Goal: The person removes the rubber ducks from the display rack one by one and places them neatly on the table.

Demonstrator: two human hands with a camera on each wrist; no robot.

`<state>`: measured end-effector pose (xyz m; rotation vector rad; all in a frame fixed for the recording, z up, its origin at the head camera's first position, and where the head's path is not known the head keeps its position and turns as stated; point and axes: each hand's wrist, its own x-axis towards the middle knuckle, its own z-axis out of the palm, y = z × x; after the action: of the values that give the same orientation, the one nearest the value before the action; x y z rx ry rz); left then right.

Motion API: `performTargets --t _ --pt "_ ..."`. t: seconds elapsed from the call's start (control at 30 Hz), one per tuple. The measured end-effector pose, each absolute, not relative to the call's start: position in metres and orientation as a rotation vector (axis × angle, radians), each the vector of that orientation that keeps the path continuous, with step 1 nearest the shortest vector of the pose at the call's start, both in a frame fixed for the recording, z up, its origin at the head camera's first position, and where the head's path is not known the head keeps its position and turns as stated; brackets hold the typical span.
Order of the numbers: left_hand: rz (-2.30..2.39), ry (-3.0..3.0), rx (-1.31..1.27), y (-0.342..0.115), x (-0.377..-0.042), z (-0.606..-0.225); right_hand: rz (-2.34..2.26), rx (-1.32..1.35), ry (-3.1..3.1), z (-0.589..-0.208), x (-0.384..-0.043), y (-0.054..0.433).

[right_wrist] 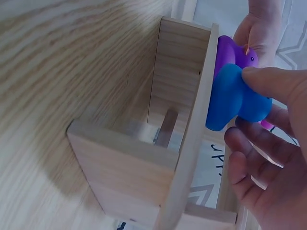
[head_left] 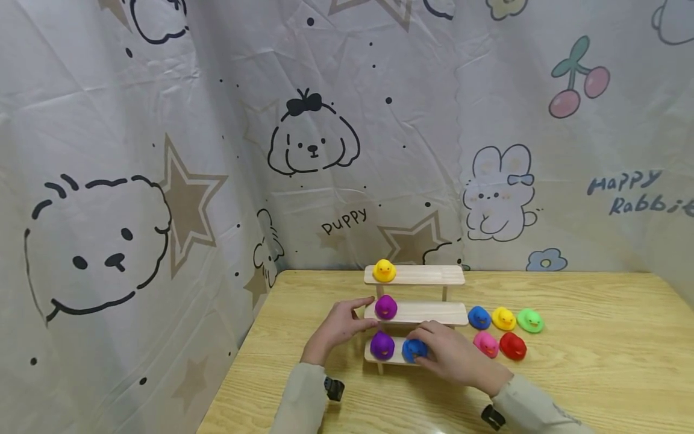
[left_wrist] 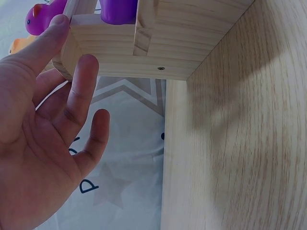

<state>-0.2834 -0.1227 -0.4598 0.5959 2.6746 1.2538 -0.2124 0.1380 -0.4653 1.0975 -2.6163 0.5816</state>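
Note:
A small three-tier wooden stand (head_left: 434, 313) bears rubber ducks on its steps. My right hand (head_left: 452, 355) pinches a blue rubber duck (right_wrist: 228, 98) between thumb and fingers, at the bottom step (head_left: 398, 343) just right of a purple duck (head_left: 382, 345). In the right wrist view the blue duck's base is right at the board. My left hand (head_left: 343, 325) holds the left end of the middle step, thumb in front and index finger behind, its other fingers (left_wrist: 84, 91) loose. Beside it on that step sits another purple duck (head_left: 386, 307). A yellow duck (head_left: 384, 270) stands on the top step's left end.
Right of the stand, on the wooden table (head_left: 596, 361), several ducks lie in two rows: blue (head_left: 479, 317), yellow (head_left: 504, 319) and green (head_left: 530, 320) behind, pink (head_left: 486, 344) and red (head_left: 512, 346) in front. A printed curtain (head_left: 412, 157) hangs behind the table and along its left.

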Motion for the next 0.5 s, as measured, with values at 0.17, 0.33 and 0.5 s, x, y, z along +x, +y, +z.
performTargets --t 0.17,0.33,0.5 --pt "1.262 2.67 0.607 -0.124 -0.283 -0.461 0.596 1.079 -2.653 -0.463 -0.211 0.145" --pt "1.262 2.674 0.608 -0.123 -0.284 -0.463 0.602 1.092 -2.648 -0.463 -0.212 0.155" --pt "1.261 2.676 0.603 -0.123 -0.284 -0.461 0.599 1.109 -2.573 -0.462 -0.212 0.165"
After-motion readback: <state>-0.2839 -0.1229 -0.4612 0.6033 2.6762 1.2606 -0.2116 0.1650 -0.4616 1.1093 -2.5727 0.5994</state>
